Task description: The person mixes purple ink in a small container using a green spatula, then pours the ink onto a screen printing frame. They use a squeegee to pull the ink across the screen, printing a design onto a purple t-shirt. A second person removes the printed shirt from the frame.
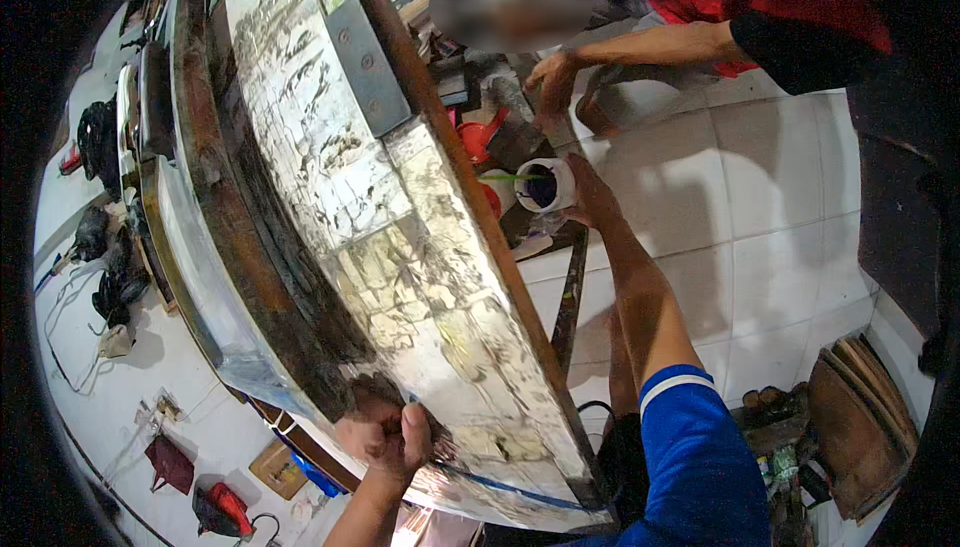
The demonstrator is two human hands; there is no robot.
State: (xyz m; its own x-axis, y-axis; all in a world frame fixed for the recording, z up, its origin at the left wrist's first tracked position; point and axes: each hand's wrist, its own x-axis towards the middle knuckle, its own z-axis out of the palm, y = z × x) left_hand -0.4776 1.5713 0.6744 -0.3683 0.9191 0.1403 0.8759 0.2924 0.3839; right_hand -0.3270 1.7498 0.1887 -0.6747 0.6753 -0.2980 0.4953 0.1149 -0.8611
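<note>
Currently clamping white round dark-filled container (566,183) in right hand (592,193); to left of that grip, long dark-smeared white work surface (430,277); nearer, curling left hand (385,439) over its end, cannot tell whether around anything.

From where I stand, the left-hand fisheye lens looks steeply down from the wearer's head, close over the near end of the streaked pale panel (440,287). Its wide view follows the panel slantwise up to the far end, bending its edges, and reaches tiled floor (770,187) right of it.
</note>
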